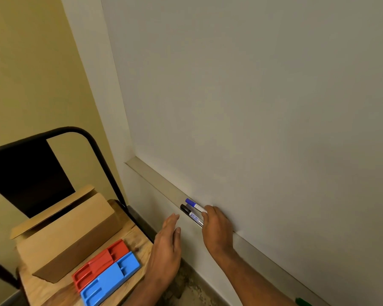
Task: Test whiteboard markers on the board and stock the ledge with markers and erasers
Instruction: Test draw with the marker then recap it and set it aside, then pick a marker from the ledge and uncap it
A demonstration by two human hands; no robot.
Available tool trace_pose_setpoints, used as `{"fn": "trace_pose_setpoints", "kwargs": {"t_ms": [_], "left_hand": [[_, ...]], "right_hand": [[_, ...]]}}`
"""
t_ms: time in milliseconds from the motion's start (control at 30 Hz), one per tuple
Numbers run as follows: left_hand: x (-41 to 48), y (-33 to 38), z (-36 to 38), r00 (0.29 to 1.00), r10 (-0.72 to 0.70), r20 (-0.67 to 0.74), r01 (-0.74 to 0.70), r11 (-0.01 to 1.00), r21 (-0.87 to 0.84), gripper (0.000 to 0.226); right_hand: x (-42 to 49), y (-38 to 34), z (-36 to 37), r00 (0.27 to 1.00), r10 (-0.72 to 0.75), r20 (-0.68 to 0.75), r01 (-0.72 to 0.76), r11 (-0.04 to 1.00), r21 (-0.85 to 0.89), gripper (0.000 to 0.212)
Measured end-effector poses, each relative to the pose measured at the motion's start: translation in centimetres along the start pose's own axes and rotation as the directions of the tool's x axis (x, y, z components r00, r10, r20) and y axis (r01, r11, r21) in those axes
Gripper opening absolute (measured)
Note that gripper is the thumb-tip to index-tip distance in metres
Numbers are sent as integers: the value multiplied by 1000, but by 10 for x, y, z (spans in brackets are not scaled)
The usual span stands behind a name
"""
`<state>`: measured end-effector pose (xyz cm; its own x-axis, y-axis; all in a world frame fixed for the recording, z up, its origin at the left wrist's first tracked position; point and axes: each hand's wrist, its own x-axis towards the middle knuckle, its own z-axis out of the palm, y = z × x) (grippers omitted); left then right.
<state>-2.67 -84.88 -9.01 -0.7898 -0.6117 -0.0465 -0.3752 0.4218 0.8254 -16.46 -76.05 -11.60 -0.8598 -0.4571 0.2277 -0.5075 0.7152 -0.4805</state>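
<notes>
Clasps the markers (195, 216), one blue, one black, side by side on the ledge (155, 182), with right hand (217, 230) fingers; holds left hand (167, 246) fingers straight, released, just beside.

The ledge (155, 180) is carrying a blue-capped marker (194, 204) and a black-capped marker (187, 210), lying side by side. The wooden chair seat (139, 245) is bearing a cardboard box (69, 235), a red eraser (102, 260) and a blue eraser (111, 280).
</notes>
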Motion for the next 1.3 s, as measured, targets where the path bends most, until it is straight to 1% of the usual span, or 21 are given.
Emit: {"fn": "trace_pose_setpoints", "kwargs": {"t_ms": [100,233,300,367,433,533,633,767,833,900,1033,1167,1300], "left_hand": [[1,-7,3,1000,-17,5,17,1000,-5,49],[2,-9,5,1000,-23,1,23,1000,8,48],[0,-10,7,1000,-19,0,19,1000,11,48],[-1,-10,8,1000,-18,5,18,1000,3,47],[-3,-10,9,1000,-15,11,15,1000,-1,48],[-4,-7,9,1000,-6,13,6,1000,0,48],[-8,1,12,999,32,10,-32,999,16,48],[-18,13,18,994,104,30,-106,992,69,48],[-25,21,25,987,152,57,-158,982,108,48],[-34,31,32,974,213,82,-223,964,142,48],[-58,56,54,932,323,165,-349,922,167,48],[-80,77,77,901,364,236,-407,898,166,48],[-99,90,102,875,381,300,-445,876,186,48]], "right_hand": [[-1,6,7,999,-16,40,17,1000,-20,25],[-1,7,13,998,-39,45,41,999,-36,30],[-3,8,16,996,-57,71,62,995,-81,34],[-6,10,17,993,-52,103,65,989,-131,43],[-8,13,16,994,-56,98,70,988,-140,49],[-11,14,12,994,-85,70,92,989,-115,46],[-16,14,-4,994,-104,30,106,994,-35,40],[-40,16,-38,986,-106,-131,117,990,82,19],[-63,28,-57,980,-83,-178,102,989,103,14],[-90,49,-74,978,-56,-203,78,992,103,16],[-147,105,-118,980,26,-198,-15,998,59,19],[-189,153,-149,979,96,-178,-104,994,-34,24],[-206,179,-164,978,156,-141,-169,982,-81,25]]}}
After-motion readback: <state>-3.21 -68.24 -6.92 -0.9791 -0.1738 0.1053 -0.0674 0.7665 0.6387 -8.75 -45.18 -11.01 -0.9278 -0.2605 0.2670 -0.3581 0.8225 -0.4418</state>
